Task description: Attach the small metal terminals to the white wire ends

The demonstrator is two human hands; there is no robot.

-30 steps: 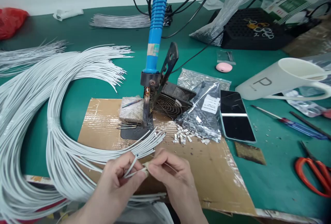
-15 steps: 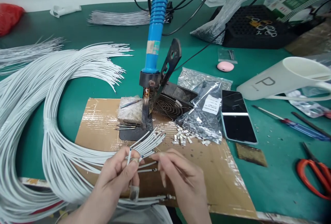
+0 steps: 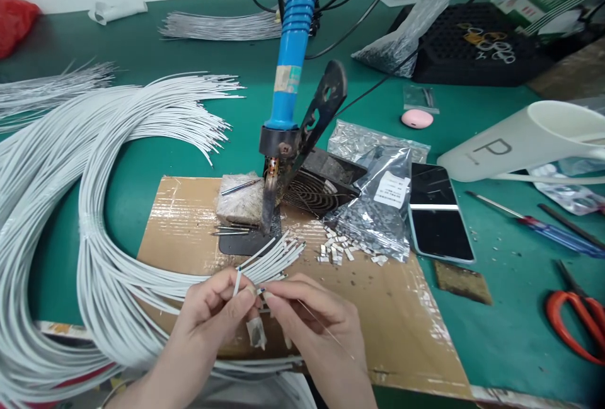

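Observation:
My left hand [image 3: 215,314] pinches a white cable [image 3: 237,283] near its end, thumb against fingers. Pale tape [image 3: 256,333] wraps one of its fingertips. Close against it, my right hand [image 3: 314,321] has its thumb and forefinger together at the cable's tip. A thin wire [image 3: 326,328] runs through the right hand and trails across it; the fingers hide its front end. Just beyond both hands, a fan of white cable ends [image 3: 278,258] lies over the cardboard [image 3: 392,321].
A blue-handled soldering iron [image 3: 288,50] stands tip down in its stand [image 3: 321,103], beside a stained sponge block [image 3: 239,198]. Small metal pieces [image 3: 338,248] lie near a plastic bag [image 3: 378,207]. Rightward are a phone [image 3: 439,226], a cup [image 3: 510,144], a screwdriver [image 3: 534,223] and scissors [image 3: 574,314]. Cable bundles [image 3: 94,207] fill the left.
My right hand has moved left, its fingertips now meeting the cable tip by my left thumb. My left hand keeps its pinch. The view has shifted slightly.

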